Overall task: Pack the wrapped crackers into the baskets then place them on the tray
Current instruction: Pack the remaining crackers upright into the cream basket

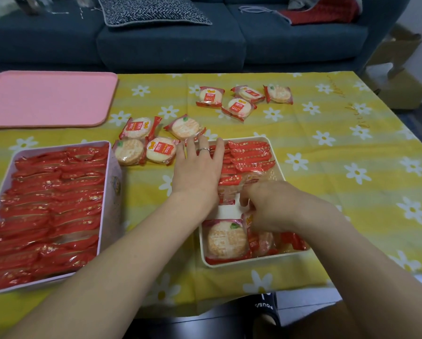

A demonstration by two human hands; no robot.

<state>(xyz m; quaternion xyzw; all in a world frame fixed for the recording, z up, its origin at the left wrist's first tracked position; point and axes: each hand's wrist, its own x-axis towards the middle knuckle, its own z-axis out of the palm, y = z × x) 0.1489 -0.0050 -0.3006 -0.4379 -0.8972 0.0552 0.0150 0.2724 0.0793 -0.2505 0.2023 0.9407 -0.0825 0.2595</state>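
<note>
A white basket (273, 258) sits in front of me, partly filled with red-wrapped crackers standing on edge at its far end. My left hand (197, 167) lies flat with straight fingers on the upright crackers (250, 154) there. My right hand (271, 206) has its fingers curled round a wrapped cracker (261, 242) at the basket's near end, beside a cracker lying flat (226, 238). A pink basket (113, 192) on the left is full of packed crackers. Loose crackers lie in a group near the basket (153, 140) and another farther back (244, 99). The pink tray (46, 99) lies at the back left.
The table carries a yellow cloth with white daisies (339, 167). A dark blue sofa (171, 42) with a patterned cushion stands behind the table. A cardboard box (400, 77) sits at the right. My black slipper (266, 309) shows below the table's front edge.
</note>
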